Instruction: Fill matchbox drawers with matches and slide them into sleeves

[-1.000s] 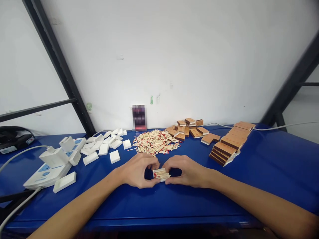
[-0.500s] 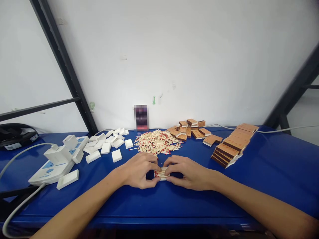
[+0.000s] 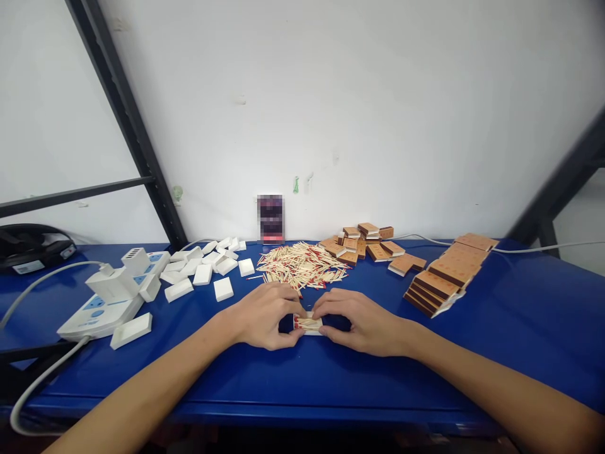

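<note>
A small white matchbox tray (image 3: 314, 333) full of matches (image 3: 309, 323) lies on the blue table in front of me, the red heads toward its left end. My left hand (image 3: 274, 318) grips the tray's left end between thumb and fingers. At the opposite end, my right hand (image 3: 357, 321) closes its thumb and fingers on the tray. Just behind both hands spreads a loose heap of matches (image 3: 302, 265). Fingers cover parts of the tray's ends.
White trays (image 3: 203, 274) lie scattered at left, beside a power strip (image 3: 101, 315) with plugs and cables. Brown matchbox sleeves (image 3: 363, 243) are piled behind right, with a leaning row of matchboxes (image 3: 442, 277) farther right. A dark pixelated card (image 3: 271, 219) leans against the wall.
The view has shifted slightly. Both hands stay at the tray; the right fingers have drawn back a little toward its right end, leaving more of the matches visible.
</note>
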`<state>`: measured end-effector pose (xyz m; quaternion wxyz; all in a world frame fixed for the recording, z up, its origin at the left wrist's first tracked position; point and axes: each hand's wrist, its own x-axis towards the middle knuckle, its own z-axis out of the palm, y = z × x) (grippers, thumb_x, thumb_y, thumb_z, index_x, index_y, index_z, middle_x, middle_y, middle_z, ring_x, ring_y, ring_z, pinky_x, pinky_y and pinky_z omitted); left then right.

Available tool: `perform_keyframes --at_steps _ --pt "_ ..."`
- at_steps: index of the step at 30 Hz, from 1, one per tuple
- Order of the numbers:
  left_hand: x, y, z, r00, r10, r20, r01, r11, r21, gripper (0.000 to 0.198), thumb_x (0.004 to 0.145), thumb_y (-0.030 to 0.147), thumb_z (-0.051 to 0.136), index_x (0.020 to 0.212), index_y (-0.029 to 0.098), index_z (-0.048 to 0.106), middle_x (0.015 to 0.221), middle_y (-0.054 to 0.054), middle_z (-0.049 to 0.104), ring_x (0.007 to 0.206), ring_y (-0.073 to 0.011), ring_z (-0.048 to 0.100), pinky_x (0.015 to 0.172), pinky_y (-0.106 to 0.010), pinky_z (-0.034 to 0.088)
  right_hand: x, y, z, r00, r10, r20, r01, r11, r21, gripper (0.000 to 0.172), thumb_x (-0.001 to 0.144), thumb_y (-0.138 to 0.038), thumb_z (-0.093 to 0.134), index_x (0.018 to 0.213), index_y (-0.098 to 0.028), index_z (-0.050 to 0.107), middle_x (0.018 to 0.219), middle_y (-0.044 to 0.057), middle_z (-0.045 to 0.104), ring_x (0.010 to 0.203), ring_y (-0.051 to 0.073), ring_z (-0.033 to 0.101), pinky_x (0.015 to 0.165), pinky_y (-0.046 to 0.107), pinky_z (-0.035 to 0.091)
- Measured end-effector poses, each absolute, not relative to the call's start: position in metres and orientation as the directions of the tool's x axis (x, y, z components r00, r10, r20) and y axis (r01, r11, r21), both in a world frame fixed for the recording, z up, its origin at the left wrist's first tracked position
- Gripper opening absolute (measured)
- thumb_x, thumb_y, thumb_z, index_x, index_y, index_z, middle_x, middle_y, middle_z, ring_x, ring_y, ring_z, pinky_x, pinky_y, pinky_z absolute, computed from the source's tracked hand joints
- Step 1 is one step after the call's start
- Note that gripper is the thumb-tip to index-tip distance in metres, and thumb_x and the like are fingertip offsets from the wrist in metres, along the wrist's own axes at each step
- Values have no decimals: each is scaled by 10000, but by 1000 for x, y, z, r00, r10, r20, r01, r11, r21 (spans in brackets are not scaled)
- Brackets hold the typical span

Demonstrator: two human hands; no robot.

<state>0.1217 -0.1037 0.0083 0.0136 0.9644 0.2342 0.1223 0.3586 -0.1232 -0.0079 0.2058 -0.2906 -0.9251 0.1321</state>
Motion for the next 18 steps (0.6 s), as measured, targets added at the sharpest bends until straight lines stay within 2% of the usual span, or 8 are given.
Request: perform_keyframes --at_steps 3,6,9,11,14,18 --pt "122 -103 9 856 467 224 463 -883 73 241 806 340 573 954 198 700 863 -37 629 773 -177 569 750 -310 424 359 -124 -8 -760 578 296 472 805 -359 227 924 -283 506 1058 -232 682 1108 62 642 985 179 595 881 328 455" --pt "121 -103 8 859 464 215 455 -886 91 226 797 317 590 956 200 699 884 -36 625 798 -178 573 769 -311 428 358 -125 -6 -757 575 310 459 806 -373 220 925 -290 508 1058 -224 670 1083 63 648 970 179 596 871 324 457" --pt "122 -104 7 854 474 215 443 -879 178 192 802 292 604 941 197 694 915 -36 623 855 -179 579 800 -299 436 359 -119 -6 -704 616 353 479 779 -405 213 930 -317 501 1035 -200 645 972 61 671 865 171 606 794 305 468" --pt "123 -106 6 845 495 204 439 -858 266 168 823 297 601 928 200 689 943 -33 621 876 -171 583 821 -288 439 362 -111 -8 -611 693 383 561 720 -408 220 932 -311 484 1036 -190 635 910 55 674 762 157 597 709 286 458" --pt "125 -108 6 841 507 189 433 -839 329 165 837 303 598 943 209 682 965 -28 618 871 -163 583 830 -284 441 370 -96 -13 -489 788 375 739 602 -302 251 899 -256 492 1095 -182 631 915 58 673 745 167 593 715 307 425" --pt "127 -109 6 844 496 203 430 -853 297 166 835 319 596 919 195 666 918 -34 617 842 -168 574 789 -285 441 381 -82 -19 -375 870 319 887 437 -150 320 899 -276 496 1177 -178 621 936 87 665 854 225 609 803 365 392"
